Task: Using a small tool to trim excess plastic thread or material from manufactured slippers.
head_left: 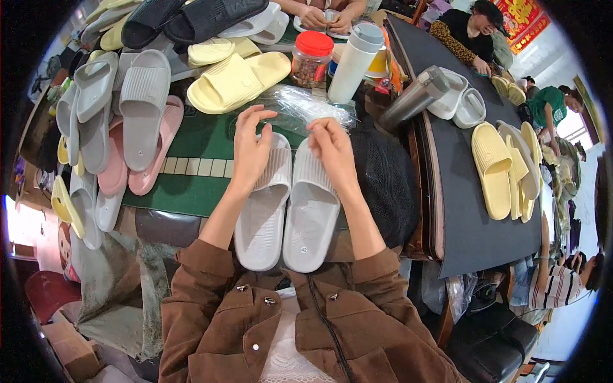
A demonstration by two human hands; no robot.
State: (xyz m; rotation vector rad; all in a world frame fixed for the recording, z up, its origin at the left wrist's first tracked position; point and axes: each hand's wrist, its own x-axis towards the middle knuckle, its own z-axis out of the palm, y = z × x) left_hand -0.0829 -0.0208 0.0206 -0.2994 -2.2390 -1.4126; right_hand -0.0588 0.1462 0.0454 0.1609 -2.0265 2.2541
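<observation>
Two gray slippers (260,220) lie side by side at the near edge of the green-topped desk (169,203), heels toward the person; the left hand (251,148), loosely bent and ungripping, is by the left slipper's toe. The right hand (333,153) curls over the other toe; whether it grips anything, I cannot tell; clear plastic (297,110) lies just beyond.

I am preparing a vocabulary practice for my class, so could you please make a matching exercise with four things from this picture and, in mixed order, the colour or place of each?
Things:
1. jar
2. pink slippers
3. nearest slipper pair
4. metal tumbler

Descriptions:
A. grey, close to the left hand
B. right of the right hand
C. has a red lid
D. partly under a grey slipper

Right pairs: 1-C, 2-D, 3-A, 4-B.
</observation>
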